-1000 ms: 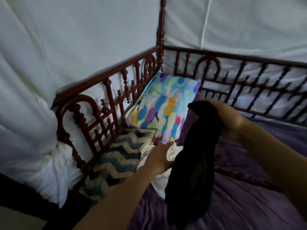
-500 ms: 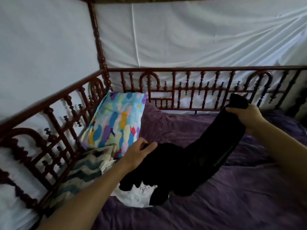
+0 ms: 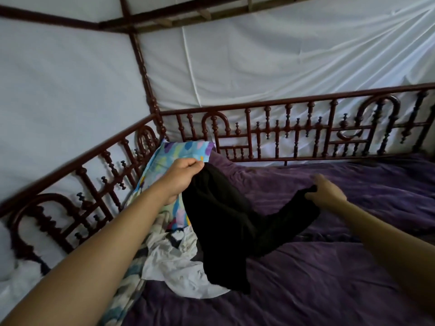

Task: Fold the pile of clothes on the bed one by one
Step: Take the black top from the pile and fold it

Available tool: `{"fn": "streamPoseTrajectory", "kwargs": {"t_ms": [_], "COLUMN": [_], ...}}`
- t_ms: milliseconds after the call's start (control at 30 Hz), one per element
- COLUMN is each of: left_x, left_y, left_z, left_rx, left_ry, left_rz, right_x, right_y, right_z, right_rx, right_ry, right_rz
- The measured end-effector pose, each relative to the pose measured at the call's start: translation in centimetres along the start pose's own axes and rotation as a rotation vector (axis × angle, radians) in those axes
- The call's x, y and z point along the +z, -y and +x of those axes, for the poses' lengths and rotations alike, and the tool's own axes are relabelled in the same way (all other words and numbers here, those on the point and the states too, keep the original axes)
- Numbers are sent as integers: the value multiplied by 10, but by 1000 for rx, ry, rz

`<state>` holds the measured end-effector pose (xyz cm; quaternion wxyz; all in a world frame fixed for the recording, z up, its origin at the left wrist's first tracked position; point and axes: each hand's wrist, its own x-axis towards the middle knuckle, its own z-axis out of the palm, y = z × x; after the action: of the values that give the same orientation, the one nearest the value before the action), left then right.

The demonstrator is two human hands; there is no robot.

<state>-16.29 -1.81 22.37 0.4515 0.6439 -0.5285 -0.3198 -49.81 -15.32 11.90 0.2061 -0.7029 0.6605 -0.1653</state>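
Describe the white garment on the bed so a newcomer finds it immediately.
Start at the corner post, where the multicoloured pillow leans on the railing. On the purple cover in front of that pillow lies a crumpled white garment, partly under the hanging black garment. It is the pile's only white piece; the blanket at its left is zigzag-patterned.

We have one view only, head-worn and wide-angle, so no second view overlaps it. It looks forward and down across the crumpled purple bedspread [image 3: 329, 290] toward the corner of the dark red turned-wood bed railing [image 3: 282, 107] and the white cloth wall [image 3: 259, 67]. It sits close: the left forearm [image 3: 106, 243] and right forearm [image 3: 388, 243] enter from the bottom corners.
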Motion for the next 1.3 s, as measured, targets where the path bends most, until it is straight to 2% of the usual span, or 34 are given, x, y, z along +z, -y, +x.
{"fn": "streamPoseTrajectory", "kwargs": {"t_ms": [133,200,300,333,400,467,567,633,733,800,900,1000,1067,1200,1300], "left_x": [14,12,-15,-30,-65,-95,-121,-131,-137,-137,-135,-127,-118,-94,-73], "left_y": [-30,-35,-32,-28,-15,5,38,55,74,86,95,87,75,39,7], "left_z": [-3,-6,-14,-15,-19,-23,-23,-17,-8,-4,-1,0,5,16,19], "left_rx": [-30,-61,-95,-94,-91,-136,-215,-159,-148,-133,-168,-203,-158,-47,-5], "left_ry": [13,29,39,38,18,64,120,35,-84,-105,50,323,463,528,536], "left_rz": [-145,-223,-255,-171,154,404,573,670,418,334,224,-93,-243,-433,-546], "right_x": [33,53,58,55,43,25,2,-8,-19,-25,-28,-19,-5,20,18], "right_y": [63,90,121,126,133,141,167,187,198,190,162,121,91,32,-2], "right_z": [-60,-79,-87,-84,-75,-65,-54,-51,-48,-46,-40,-30,-29,-37,-52], "right_rx": [-494,-614,-442,-371,-250,-182,-152,-156,-158,-141,-33,125,217,339,392], "right_ry": [369,492,491,477,427,351,304,307,255,240,133,-64,-194,-278,-364], "right_rz": [183,405,722,790,897,987,1068,1085,1070,1066,1036,907,791,552,520]}}
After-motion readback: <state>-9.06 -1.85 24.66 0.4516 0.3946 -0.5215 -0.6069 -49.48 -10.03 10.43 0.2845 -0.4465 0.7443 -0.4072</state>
